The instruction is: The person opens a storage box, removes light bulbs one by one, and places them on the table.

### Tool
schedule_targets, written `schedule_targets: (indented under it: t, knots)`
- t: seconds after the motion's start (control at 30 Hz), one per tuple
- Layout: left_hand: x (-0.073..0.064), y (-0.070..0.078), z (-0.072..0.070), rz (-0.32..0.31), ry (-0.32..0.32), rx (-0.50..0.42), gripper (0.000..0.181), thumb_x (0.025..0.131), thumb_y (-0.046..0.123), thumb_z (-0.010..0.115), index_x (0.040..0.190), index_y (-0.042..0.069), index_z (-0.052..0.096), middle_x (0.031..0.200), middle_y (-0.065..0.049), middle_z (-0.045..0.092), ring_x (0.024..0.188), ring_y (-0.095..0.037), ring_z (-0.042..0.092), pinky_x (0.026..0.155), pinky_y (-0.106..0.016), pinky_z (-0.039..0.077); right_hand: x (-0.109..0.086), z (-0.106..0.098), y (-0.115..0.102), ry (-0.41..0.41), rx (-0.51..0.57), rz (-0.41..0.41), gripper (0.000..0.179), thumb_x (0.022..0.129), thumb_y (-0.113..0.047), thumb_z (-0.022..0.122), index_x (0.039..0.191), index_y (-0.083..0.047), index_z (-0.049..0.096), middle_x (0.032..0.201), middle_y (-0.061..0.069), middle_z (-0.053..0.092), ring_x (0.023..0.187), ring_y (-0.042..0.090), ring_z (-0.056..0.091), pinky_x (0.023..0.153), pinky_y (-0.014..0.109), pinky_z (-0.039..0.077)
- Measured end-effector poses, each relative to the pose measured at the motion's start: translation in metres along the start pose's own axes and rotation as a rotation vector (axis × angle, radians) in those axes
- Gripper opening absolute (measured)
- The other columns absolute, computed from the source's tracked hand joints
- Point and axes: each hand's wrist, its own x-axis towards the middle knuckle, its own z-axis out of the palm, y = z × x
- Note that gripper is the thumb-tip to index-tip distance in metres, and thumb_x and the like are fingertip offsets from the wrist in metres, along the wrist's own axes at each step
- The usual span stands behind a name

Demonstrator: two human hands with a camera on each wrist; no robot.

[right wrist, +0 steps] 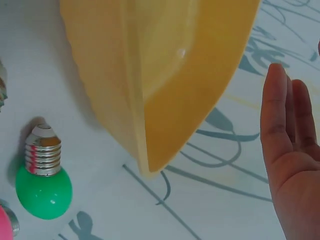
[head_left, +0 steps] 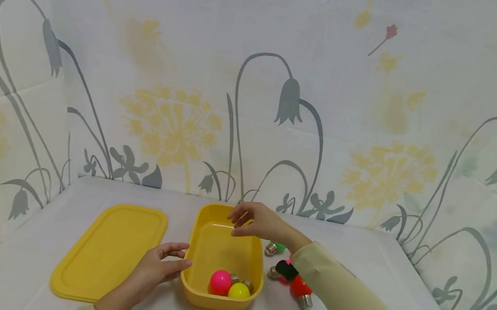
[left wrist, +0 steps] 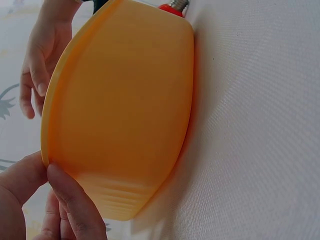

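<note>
A yellow plastic box [head_left: 218,303] stands open on the table. My left hand [head_left: 149,271] pinches its left rim between thumb and finger; the rim [left wrist: 46,135] shows between them in the left wrist view. My right hand [head_left: 259,222] hovers over the far right part of the box with loose fingers and holds nothing. Inside the box's near end lie a pink light bulb [head_left: 220,282] and a yellow light bulb [head_left: 239,291], with metal screw bases beside them. Right of the box lie a green bulb [right wrist: 44,192] and a red bulb [head_left: 300,287], plus a pink one [right wrist: 4,225] partly hidden.
A flat yellow lid [head_left: 110,252] lies left of the box on the white table cloth [head_left: 350,250]. Behind the table hangs a backdrop [head_left: 251,139] printed with flowers. My right forearm [head_left: 351,304] passes above the loose bulbs and hides part of them.
</note>
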Motion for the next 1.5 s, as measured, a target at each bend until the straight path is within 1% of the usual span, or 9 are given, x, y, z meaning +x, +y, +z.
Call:
schedule_targets:
  t: [0.23, 0.4, 0.53, 0.73, 0.87, 1.0, 1.17, 1.37, 1.5]
  knots:
    - [-0.001, -0.001, -0.001, 0.018, 0.001, -0.01, 0.047, 0.078, 0.011, 0.075, 0.12, -0.002, 0.058, 0.102, -0.013, 0.055, 0.076, -0.017, 0.057, 0.073, -0.03, 0.054, 0.024, 0.014, -0.003, -0.187, -0.04, -0.011, 0.026, 0.08, -0.004, 0.072, 0.104, 0.0, 0.062, 0.106, 0.016, 0.061, 0.094, 0.022, 0.06, 0.076, 0.024, 0.052]
    - [-0.001, -0.001, 0.0, 0.025, -0.006, -0.022, 0.046, 0.079, 0.01, 0.074, 0.12, -0.003, 0.057, 0.101, -0.013, 0.055, 0.076, -0.017, 0.058, 0.072, -0.03, 0.054, 0.036, 0.023, -0.006, -0.364, -0.077, -0.038, 0.024, 0.079, 0.001, 0.072, 0.101, 0.0, 0.064, 0.105, 0.016, 0.062, 0.097, 0.026, 0.059, 0.075, 0.024, 0.052]
    - [-0.001, -0.001, 0.0, 0.029, -0.012, -0.022, 0.045, 0.079, 0.009, 0.074, 0.119, -0.003, 0.058, 0.1, -0.012, 0.055, 0.076, -0.018, 0.057, 0.072, -0.03, 0.054, 0.039, 0.028, -0.007, -0.502, -0.118, -0.036, 0.024, 0.078, 0.003, 0.071, 0.101, -0.001, 0.065, 0.102, 0.011, 0.064, 0.096, 0.024, 0.058, 0.077, 0.022, 0.051]
    - [-0.001, -0.001, 0.001, 0.029, -0.01, -0.02, 0.044, 0.079, 0.009, 0.074, 0.118, -0.001, 0.058, 0.099, -0.012, 0.054, 0.075, -0.017, 0.057, 0.071, -0.03, 0.054, 0.041, 0.036, -0.007, -0.695, -0.194, 0.04, 0.025, 0.078, -0.001, 0.073, 0.102, -0.005, 0.066, 0.097, 0.003, 0.062, 0.092, 0.015, 0.057, 0.077, 0.02, 0.05]
    - [0.0, -0.002, 0.002, 0.03, 0.0, -0.032, 0.042, 0.079, 0.007, 0.074, 0.117, -0.002, 0.059, 0.099, -0.012, 0.055, 0.075, -0.017, 0.057, 0.071, -0.03, 0.054, 0.041, 0.041, -0.008, -0.787, -0.209, 0.124, 0.027, 0.078, -0.001, 0.073, 0.103, -0.008, 0.066, 0.094, -0.001, 0.06, 0.087, 0.011, 0.058, 0.077, 0.02, 0.05]
    - [0.001, -0.003, 0.001, 0.035, 0.002, -0.038, 0.041, 0.078, 0.007, 0.074, 0.116, -0.002, 0.06, 0.098, -0.011, 0.054, 0.075, -0.017, 0.056, 0.071, -0.03, 0.054, 0.04, 0.044, -0.01, -0.827, -0.233, 0.191, 0.03, 0.077, 0.001, 0.072, 0.103, -0.013, 0.066, 0.092, -0.005, 0.059, 0.084, 0.008, 0.057, 0.077, 0.019, 0.05]
    - [0.001, -0.003, 0.001, 0.03, 0.002, -0.039, 0.042, 0.078, 0.007, 0.075, 0.116, -0.002, 0.06, 0.098, -0.011, 0.054, 0.075, -0.017, 0.056, 0.07, -0.029, 0.054, 0.036, 0.045, -0.012, -0.815, -0.257, 0.248, 0.029, 0.077, 0.001, 0.073, 0.1, -0.016, 0.067, 0.091, -0.006, 0.059, 0.083, 0.009, 0.057, 0.076, 0.02, 0.049]
    - [-0.001, -0.001, 0.001, 0.017, -0.004, -0.028, 0.043, 0.079, 0.009, 0.075, 0.117, -0.001, 0.059, 0.099, -0.011, 0.054, 0.075, -0.017, 0.057, 0.071, -0.029, 0.054, 0.034, 0.041, -0.012, -0.741, -0.299, 0.203, 0.026, 0.076, -0.003, 0.075, 0.095, -0.019, 0.067, 0.088, -0.007, 0.058, 0.08, 0.008, 0.056, 0.074, 0.02, 0.049]
    - [-0.002, 0.0, 0.0, 0.015, -0.006, -0.026, 0.044, 0.078, 0.01, 0.075, 0.118, -0.001, 0.059, 0.099, -0.011, 0.054, 0.075, -0.018, 0.057, 0.071, -0.029, 0.054, 0.03, 0.035, -0.013, -0.655, -0.237, 0.162, 0.025, 0.076, -0.003, 0.075, 0.094, -0.016, 0.066, 0.088, -0.005, 0.06, 0.081, 0.01, 0.056, 0.073, 0.021, 0.05]
